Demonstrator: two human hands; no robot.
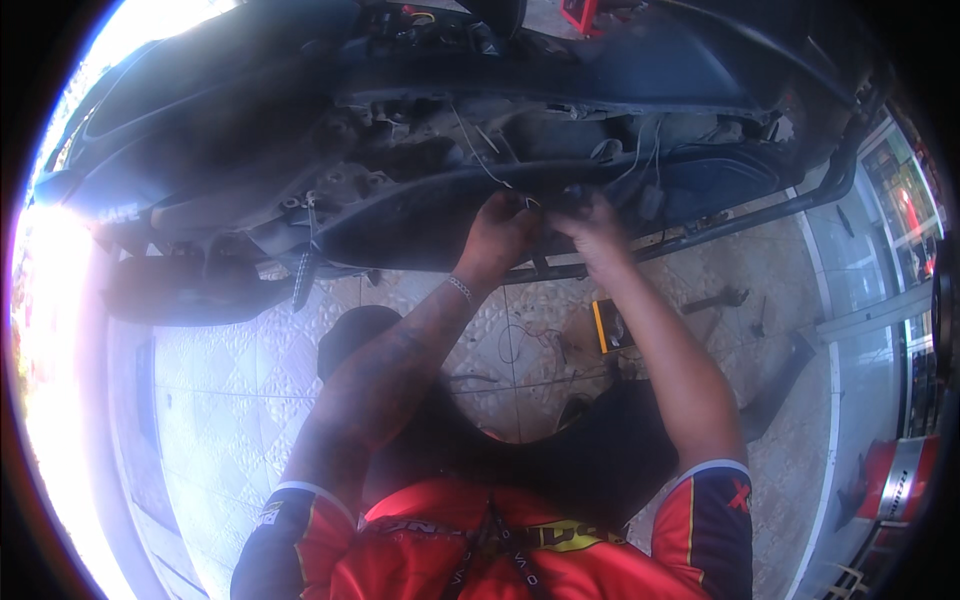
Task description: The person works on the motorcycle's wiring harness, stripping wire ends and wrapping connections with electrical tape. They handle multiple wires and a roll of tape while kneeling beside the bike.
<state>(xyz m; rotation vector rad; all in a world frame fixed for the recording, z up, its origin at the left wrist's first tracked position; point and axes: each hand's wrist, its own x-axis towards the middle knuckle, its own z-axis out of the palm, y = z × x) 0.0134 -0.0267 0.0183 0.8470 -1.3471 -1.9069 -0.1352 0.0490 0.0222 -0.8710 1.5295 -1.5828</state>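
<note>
Clock datum: the hands at centre; 12 o'clock is straight ahead of the person.
Left grip: left hand (503, 235) closed, fingertips pinched on the lower end of a thin wire (474, 142).
Right grip: right hand (597, 235) at 3 o'clock, just beside the left; fingers blurred, so from here I cannot tell whether they hold anything or touch the left.
Left arm pose: forearm rises from 7 o'clock, wrist banded by a chain bracelet (460, 289), fingers curled inward.
Right arm pose: forearm rises from 5 o'clock, elbow bent outward, hand angled toward the left one.
Wire position: runs from the pinch toward 11 o'clock, into the opened side of a dark motorbike body (640, 70).
Lower panel: dark panel (400, 228), 9 o'clock, behind the left hand.
Side leads: pale leads (657, 150), 2 o'clock, hanging from the opening.
Floor items: yellow-and-black box (613, 326), 5 o'clock, on the patterned tiles (510, 350); dark-handled tool (715, 300), 4 o'clock.
Outer edge: red-and-silver container (897, 482), 4 o'clock, well apart.
</note>
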